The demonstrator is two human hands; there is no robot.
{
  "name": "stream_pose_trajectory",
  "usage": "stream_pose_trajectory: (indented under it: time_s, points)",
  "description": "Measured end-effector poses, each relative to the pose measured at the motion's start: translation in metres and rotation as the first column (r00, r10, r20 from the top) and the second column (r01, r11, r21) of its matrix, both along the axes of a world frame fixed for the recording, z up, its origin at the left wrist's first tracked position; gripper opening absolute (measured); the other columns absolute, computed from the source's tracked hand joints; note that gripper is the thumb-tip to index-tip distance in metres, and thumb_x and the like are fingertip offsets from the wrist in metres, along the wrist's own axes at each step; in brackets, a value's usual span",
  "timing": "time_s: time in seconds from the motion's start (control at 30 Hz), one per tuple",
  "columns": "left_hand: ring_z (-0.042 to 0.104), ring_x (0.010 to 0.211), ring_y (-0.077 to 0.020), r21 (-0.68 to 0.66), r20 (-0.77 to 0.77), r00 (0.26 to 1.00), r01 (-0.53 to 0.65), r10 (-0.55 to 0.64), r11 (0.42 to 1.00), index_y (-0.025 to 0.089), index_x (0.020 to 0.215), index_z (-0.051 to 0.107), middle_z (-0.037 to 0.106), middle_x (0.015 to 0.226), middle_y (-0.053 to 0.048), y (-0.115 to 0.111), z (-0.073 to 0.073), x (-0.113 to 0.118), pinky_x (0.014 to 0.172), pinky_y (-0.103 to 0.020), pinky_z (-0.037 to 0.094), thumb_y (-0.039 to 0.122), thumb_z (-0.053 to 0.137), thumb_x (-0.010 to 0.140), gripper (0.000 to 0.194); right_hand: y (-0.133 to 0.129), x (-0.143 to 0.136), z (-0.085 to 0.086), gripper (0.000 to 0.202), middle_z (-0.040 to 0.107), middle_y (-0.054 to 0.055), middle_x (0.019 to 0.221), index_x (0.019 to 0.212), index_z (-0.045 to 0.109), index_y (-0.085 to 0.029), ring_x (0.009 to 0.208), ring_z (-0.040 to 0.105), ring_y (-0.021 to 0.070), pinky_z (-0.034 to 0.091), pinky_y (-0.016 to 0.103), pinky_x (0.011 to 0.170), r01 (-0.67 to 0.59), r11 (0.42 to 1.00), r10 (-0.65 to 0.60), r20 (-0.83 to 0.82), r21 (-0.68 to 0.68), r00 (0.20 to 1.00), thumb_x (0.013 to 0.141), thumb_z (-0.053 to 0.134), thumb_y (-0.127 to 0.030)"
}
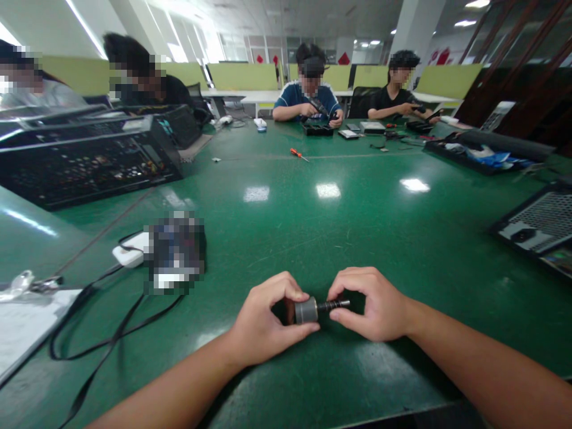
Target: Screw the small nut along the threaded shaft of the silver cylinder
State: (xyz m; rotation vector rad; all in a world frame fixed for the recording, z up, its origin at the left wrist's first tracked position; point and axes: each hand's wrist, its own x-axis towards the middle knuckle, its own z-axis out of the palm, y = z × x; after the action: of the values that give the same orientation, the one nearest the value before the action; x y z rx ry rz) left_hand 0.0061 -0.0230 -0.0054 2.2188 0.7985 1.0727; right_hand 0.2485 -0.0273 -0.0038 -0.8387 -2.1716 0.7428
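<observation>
Low in the centre of the head view, my left hand (272, 319) has its thumb and fingers round a short grey metal cylinder (306, 310). A thin dark shaft (335, 304) with spiral rings, like a thread or a spring, sticks out of the cylinder to the right and ends in a bright tip. My right hand (375, 304) is curled round this shaft, fingertips on its far side and thumb on its near side. The shaft shows between them. The part lies level, just over the green table (277, 232); the cylinder's left end is partly hidden by my fingers.
Left: a badge with a black lanyard (118, 328), a white plug-like piece (131, 250), a clipboard (38, 322) and a black computer case (89, 158). An orange screwdriver (297, 154) lies farther off. Right: a metal-grilled case (536, 229). Several people sit around the table.
</observation>
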Motion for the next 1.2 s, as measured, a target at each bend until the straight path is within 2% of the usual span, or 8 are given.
stream_pose_trajectory:
  time_s: [1.2]
  points:
    - [0.066,0.07,-0.0147,0.1,0.066,0.997,0.021,-0.027,0.995,0.016,0.092,0.064,0.067,0.083,-0.004,0.0019,0.0015,-0.0037,0.065,-0.026,0.052,0.018,0.088,0.072,0.031,0.002,0.0056,0.0018,0.011,0.068,0.001,0.075,0.082,0.063,-0.018,0.069,0.062,0.0148,0.045,0.029,0.071,-0.023,0.997,0.028,-0.059,0.078,0.998,0.078,0.073,-0.021]
